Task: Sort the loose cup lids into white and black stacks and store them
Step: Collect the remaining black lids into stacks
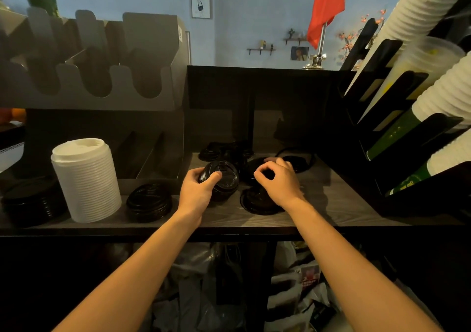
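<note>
Found left hand (pixel 197 189) curled round held black stack (pixel 224 178), thumb laid over the top rim, stack tilted toward the right hand. Found right hand (pixel 277 181) just beside it, fingers bent, thumb and forefinger nearly meeting over loose black lid (pixel 256 168). Could not confirm an actual pinch on that lid.

Judged the coming move to turn on one relation: lid lying flat directly under the right fingertips, held stack immediately to their left, so only a short sideways carry needed. Right hand clearly nearer.

Noted other black lids: one beneath the right wrist (pixel 262 205), one back right (pixel 297 159), several at the rear (pixel 221 150). Recorded white stack (pixel 86 178) and second black stack (pixel 149 201) well to the left on shelf (pixel 331 204).

Marked cup rack (pixel 382 138) crowding the right side. Judged free room to lie toward the front edge.
</note>
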